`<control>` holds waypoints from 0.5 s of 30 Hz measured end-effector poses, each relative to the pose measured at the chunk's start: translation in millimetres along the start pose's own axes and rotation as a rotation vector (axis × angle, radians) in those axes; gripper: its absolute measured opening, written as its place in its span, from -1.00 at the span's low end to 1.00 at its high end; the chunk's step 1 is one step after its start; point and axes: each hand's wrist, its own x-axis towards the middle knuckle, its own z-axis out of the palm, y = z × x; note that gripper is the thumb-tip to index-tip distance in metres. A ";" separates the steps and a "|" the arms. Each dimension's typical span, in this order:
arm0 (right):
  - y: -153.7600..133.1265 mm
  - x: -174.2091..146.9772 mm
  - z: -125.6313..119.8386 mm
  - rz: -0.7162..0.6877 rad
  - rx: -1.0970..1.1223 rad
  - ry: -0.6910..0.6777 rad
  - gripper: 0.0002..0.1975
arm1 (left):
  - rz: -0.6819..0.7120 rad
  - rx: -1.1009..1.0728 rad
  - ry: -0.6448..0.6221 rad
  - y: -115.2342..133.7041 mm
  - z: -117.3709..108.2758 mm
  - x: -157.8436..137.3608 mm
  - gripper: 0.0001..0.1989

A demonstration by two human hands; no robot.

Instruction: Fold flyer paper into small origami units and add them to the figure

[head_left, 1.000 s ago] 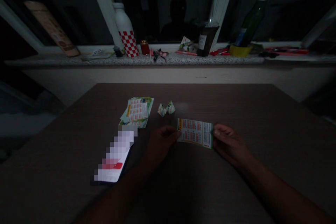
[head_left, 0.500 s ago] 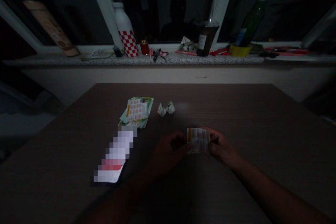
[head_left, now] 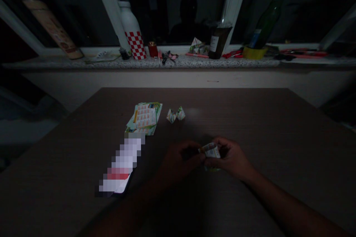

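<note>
A small printed paper card (head_left: 213,152) is bent over on itself between my two hands, above the brown table (head_left: 250,118). My left hand (head_left: 182,157) pinches the card's left edge between thumb and fingers. From the other side, my right hand (head_left: 229,157) grips it, thumb in front and fingers behind. A green edge of the paper shows below my right thumb. Beyond my hands stands a small folded paper piece (head_left: 176,114) with two pointed parts. Left of it lies a pile of similar printed cards (head_left: 144,116).
A phone with a blurred-out screen (head_left: 122,164) lies left of my hands. On the granite windowsill (head_left: 183,64) behind the table stand a checkered white bottle (head_left: 133,33), a dark drink cup (head_left: 218,42), a green bottle (head_left: 268,18) in yellow tape (head_left: 254,52), and a tan tumbler (head_left: 54,31).
The card was held up almost flat, its printed face showing. Now it is curled over, and my right hand has moved in closer to my left with its thumb across the paper.
</note>
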 end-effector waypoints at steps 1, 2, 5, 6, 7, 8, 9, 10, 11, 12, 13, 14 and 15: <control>-0.3 -0.2 0.5 -0.012 -0.027 0.013 -0.68 | 0.010 0.021 0.008 0.7 0.2 0.1 -0.81; -0.4 -0.4 0.9 -0.022 -0.048 0.022 -0.69 | 0.017 0.039 0.017 1.7 0.5 0.0 -0.82; 0.1 -1.1 1.7 -0.051 -0.104 0.034 -0.70 | 0.036 0.082 0.036 5.0 1.3 -1.0 -0.86; 0.3 -1.5 2.0 -0.064 -0.123 0.037 -0.71 | 0.042 0.096 0.040 5.9 1.7 -1.4 -0.87; 0.6 -1.9 2.2 -0.077 -0.148 0.040 -0.72 | 0.047 0.109 0.044 6.7 2.0 -1.8 -0.88; 0.7 -2.2 2.5 -0.091 -0.177 0.042 -0.73 | 0.053 0.123 0.045 7.2 2.4 -2.0 -0.89; 0.7 -2.6 2.8 -0.104 -0.206 0.045 -0.74 | 0.060 0.135 0.049 7.6 2.7 -2.1 -0.89; 0.5 -2.9 3.0 -0.114 -0.235 0.047 -0.75 | 0.067 0.147 0.052 7.8 2.9 -2.1 -0.90; 0.1 -3.1 3.2 -0.123 -0.260 0.044 -0.75 | 0.074 0.158 0.058 7.9 3.0 -1.9 -0.91; -0.4 -3.4 3.2 -0.128 -0.277 0.041 -0.75 | 0.078 0.170 0.066 8.1 2.9 -1.7 -0.92; -0.9 -3.6 3.1 -0.130 -0.283 0.039 -0.74 | 0.081 0.180 0.073 8.4 2.6 -1.6 -0.93; -1.5 -4.0 2.7 -0.133 -0.282 0.040 -0.73 | 0.083 0.189 0.077 8.7 2.2 -1.5 -0.93; -2.1 -4.3 2.1 -0.137 -0.281 0.043 -0.72 | 0.083 0.192 0.083 9.2 1.6 -1.4 -0.94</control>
